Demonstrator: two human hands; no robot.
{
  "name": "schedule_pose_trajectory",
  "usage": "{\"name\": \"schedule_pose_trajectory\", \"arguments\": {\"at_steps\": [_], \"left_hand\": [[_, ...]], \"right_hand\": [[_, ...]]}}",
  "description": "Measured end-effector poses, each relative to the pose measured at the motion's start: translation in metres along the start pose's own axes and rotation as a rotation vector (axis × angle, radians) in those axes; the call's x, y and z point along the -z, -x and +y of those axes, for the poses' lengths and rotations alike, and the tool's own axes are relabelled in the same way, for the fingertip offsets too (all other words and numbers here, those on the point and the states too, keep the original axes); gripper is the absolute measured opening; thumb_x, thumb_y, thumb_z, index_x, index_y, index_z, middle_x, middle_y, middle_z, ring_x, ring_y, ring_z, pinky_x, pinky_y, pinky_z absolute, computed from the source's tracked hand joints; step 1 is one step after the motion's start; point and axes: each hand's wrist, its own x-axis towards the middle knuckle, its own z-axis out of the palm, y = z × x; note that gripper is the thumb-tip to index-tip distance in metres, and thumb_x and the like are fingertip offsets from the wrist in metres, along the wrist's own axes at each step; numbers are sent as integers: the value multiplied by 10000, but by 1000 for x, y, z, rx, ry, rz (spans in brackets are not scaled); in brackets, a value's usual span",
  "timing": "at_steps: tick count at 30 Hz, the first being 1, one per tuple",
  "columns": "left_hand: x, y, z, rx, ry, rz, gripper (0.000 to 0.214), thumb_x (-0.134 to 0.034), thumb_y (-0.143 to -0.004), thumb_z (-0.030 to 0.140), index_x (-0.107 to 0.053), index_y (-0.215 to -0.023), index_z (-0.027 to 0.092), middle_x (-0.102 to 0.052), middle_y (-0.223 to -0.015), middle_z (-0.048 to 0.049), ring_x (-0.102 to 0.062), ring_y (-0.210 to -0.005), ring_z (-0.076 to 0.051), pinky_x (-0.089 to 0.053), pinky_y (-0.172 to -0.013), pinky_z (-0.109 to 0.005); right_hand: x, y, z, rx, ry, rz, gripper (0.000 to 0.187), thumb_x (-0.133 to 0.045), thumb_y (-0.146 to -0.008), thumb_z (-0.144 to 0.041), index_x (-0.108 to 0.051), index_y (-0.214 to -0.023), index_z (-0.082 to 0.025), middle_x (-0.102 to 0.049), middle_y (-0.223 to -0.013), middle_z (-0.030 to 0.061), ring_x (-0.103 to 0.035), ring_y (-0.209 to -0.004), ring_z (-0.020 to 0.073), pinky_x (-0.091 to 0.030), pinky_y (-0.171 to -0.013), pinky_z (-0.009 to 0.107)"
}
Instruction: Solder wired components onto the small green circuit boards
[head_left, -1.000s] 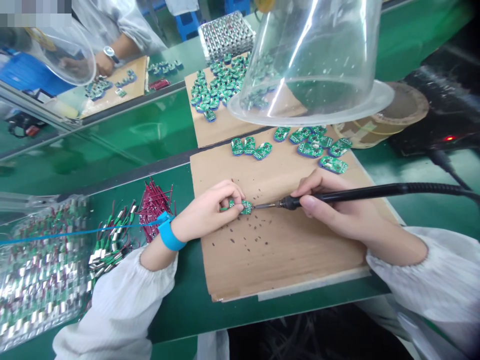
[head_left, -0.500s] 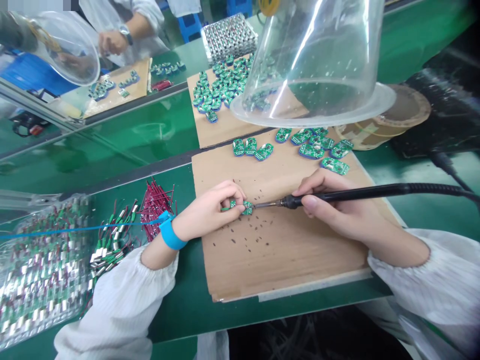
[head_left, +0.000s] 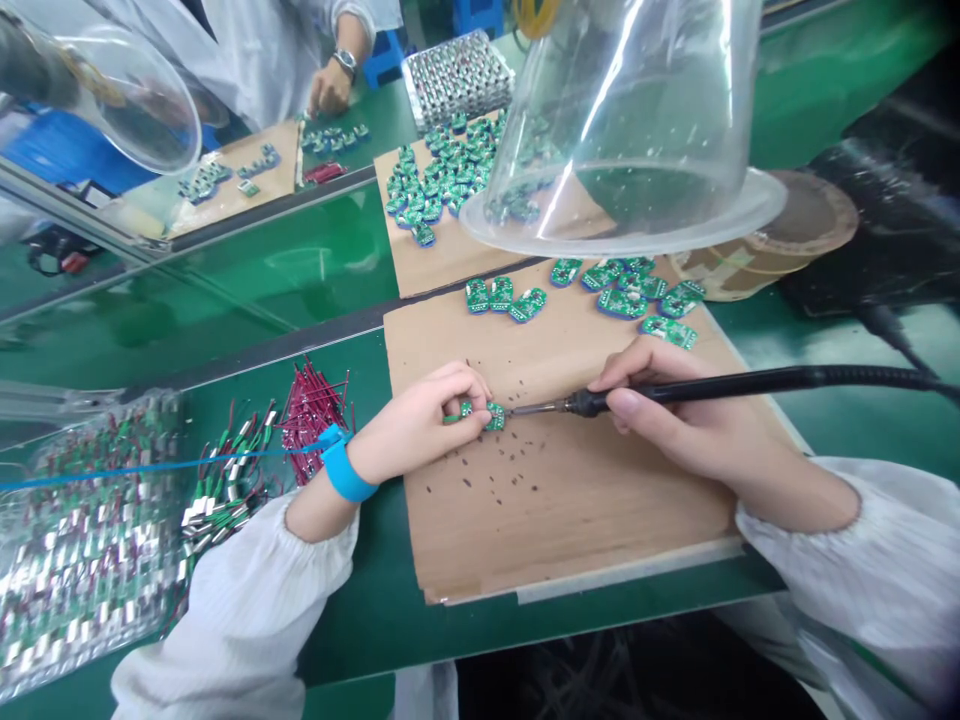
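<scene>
My left hand (head_left: 427,412) is pinched narrow, thumb and fingers closed on a small green board (head_left: 496,417) over the middle of the cardboard (head_left: 585,510). My right hand (head_left: 675,420) is wrapped around the iron (head_left: 739,383) like a pen; its thin metal tip reaches the board's right edge, though I cannot tell whether they touch. The board should weigh next to nothing and stay stiff; I judge it brittle where the small parts stand up, so the left edge, where my fingertips are, seems the right place to hold it, clear of the heat. A light pinch should do; squeezing could make it skid. The iron's black handle looks smooth and firm, with a ribbed sleeve running into the cord, which I expect to tug a little; the bare metal is no place for skin.

The cardboard is matt, brown and flat, probably grippy enough under the board, and dotted with dark crumbs (head_left: 466,484). Rounded boards (head_left: 622,302) with blue undersides lie along its far side. Above them hangs a clear hood (head_left: 622,130), flared and glossy. To my left, thin red wires (head_left: 311,405) lie heaped on the smooth green tabletop (head_left: 375,620), just beside the blue strap (head_left: 346,472) around my wrist, which looks soft and pliant.
</scene>
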Motion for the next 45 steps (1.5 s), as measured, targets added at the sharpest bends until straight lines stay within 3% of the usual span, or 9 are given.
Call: {"name": "schedule_pose_trajectory", "arguments": {"at_steps": [4, 12, 19, 22, 26, 31, 45], "left_hand": [[-1, 1, -2, 2, -11, 10, 60, -625, -949, 189, -595, -897, 195, -619, -1071, -15, -504, -774, -117, -442, -740, -279], [-4, 2, -2, 36, -40, 64, 53, -610, -966, 233, -608, -927, 197, -601, -1001, -16, -520, -752, -115, -447, -699, -273], [2, 3, -3, 115, 216, -22, 182, -555, -1030, 380, -569, -1049, 199, -520, -754, 37, -526, -564, -87, -427, -544, -237], [4, 4, -5, 64, 271, -62, 188, -530, -1044, 381, -568, -1043, 197, -569, -882, 5, -511, -561, -70, -436, -553, -246], [3, 2, -5, -59, 64, -8, 98, -580, -1010, 263, -616, -955, 191, -589, -1088, -43, -521, -773, -109, -463, -734, -280], [-1, 1, -3, -52, -4, 16, 33, -612, -966, 191, -620, -936, 204, -604, -1086, -32, -516, -810, -128, -453, -746, -290], [-4, 2, 3, -77, -20, 48, 122, -601, -893, 80, -578, -859, 194, -615, -1082, -31, -565, -880, -140, -463, -792, -298]], "right_hand": [[0, -1, 0, -28, -25, 73, 143, -658, -991, -333, -630, -918, -213, -630, -787, 10, -568, -673, 129, -423, -595, 287], [0, 1, 7, -41, -39, 92, 129, -663, -989, -336, -629, -945, -219, -644, -837, 13, -590, -746, 136, -430, -658, 297], [0, 1, 4, -36, -16, 96, 126, -657, -988, -323, -634, -929, -214, -640, -805, 7, -572, -698, 125, -422, -633, 291], [-1, 1, 2, -35, -30, 102, 126, -653, -989, -330, -633, -938, -216, -648, -808, 6, -569, -671, 120, -421, -611, 286], [0, 0, 0, -32, -15, 62, 135, -664, -980, -326, -630, -916, -212, -616, -735, -11, -547, -608, 109, -411, -555, 266], [1, -2, -1, 7, 0, 21, 113, -668, -972, -299, -627, -910, -214, -623, -728, -11, -536, -565, 99, -409, -512, 238], [1, -1, -1, 7, 61, -31, 87, -670, -960, -310, -653, -919, -235, -700, -778, 27, -636, -631, 167, -487, -531, 282]]}}
